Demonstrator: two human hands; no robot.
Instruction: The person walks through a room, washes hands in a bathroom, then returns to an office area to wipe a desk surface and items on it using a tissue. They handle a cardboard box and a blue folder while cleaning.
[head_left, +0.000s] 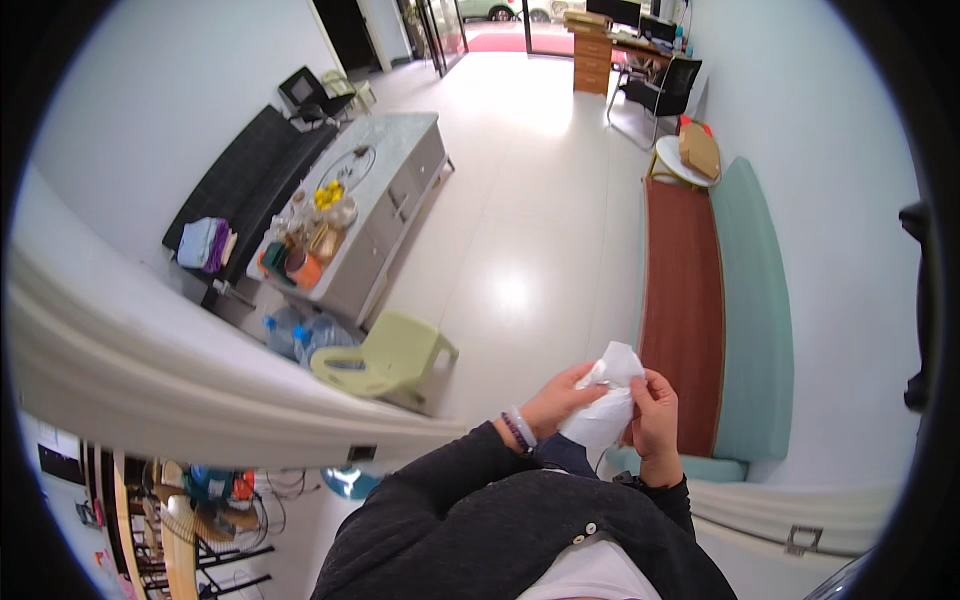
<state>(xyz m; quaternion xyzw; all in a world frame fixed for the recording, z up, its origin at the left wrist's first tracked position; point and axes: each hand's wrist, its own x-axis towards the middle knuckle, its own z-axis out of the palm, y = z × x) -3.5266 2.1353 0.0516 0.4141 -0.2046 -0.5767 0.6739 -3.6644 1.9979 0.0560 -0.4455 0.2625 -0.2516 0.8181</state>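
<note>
Both of my hands hold a white sheet of tissue or thin paper (606, 409) in front of my body, low and right of centre. My left hand (562, 399) grips its left side, with the thumb lying over the front. On the right edge, the bent fingers and thumb of my right hand (656, 412) pinch it. The sheet is creased between the hands, and one part sticks up above them. Bracelets circle my left wrist.
A green plastic chair (397, 349) stands ahead on the left, beside large water bottles (300, 334) and a long grey cabinet table (375, 225) bearing fruit and containers. On the right is a bench with a red-brown seat (682, 315). A door frame (225, 382) curves past my left side.
</note>
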